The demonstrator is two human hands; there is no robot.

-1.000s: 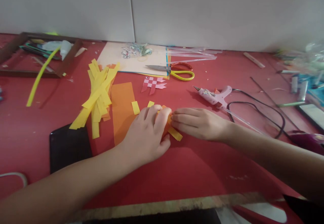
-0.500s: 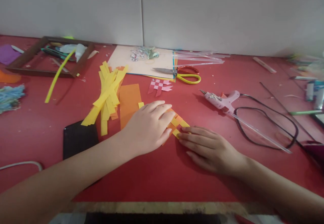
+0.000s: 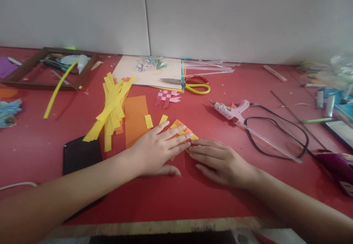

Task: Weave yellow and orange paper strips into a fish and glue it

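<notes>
Wooden frame [image 3: 41, 87]: lay on the red table [image 3: 154, 200] at ten o'clock from the woven paper, small items inside it.
Curved yellow strip [image 3: 57, 91]: crossed in front of the frame's near edge, between nine and ten o'clock.
Black flat object [image 3: 82, 154]: lay just below nine o'clock, partly behind the left forearm.
Yellow strips [image 3: 110, 106]: heaped crosswise between nine and ten o'clock, with some orange ones beneath.
Orange sheet [image 3: 136, 115]: lay flat at nine o'clock, beside the heap.
Left hand [image 3: 160, 146]: reached in from eight o'clock, palm down, fingers spread, the tips over the woven paper; it gripped nothing visible.
Checked pink fish [image 3: 165, 96]: lay at eleven o'clock.
Woven paper [image 3: 188, 130]: orange and yellow, it lay on the table at the centre, between the hands, partly hidden by the left fingers.
Scissors [image 3: 197, 88]: lay at twelve o'clock, blades toward nine.
Right hand [image 3: 223, 161]: came from four o'clock, fingers together and slightly bent, tips at the woven paper's edge; whether they pinched it could not be told.
Pink glue gun [image 3: 230, 113]: lay between two and three o'clock, nozzle toward ten.
</notes>
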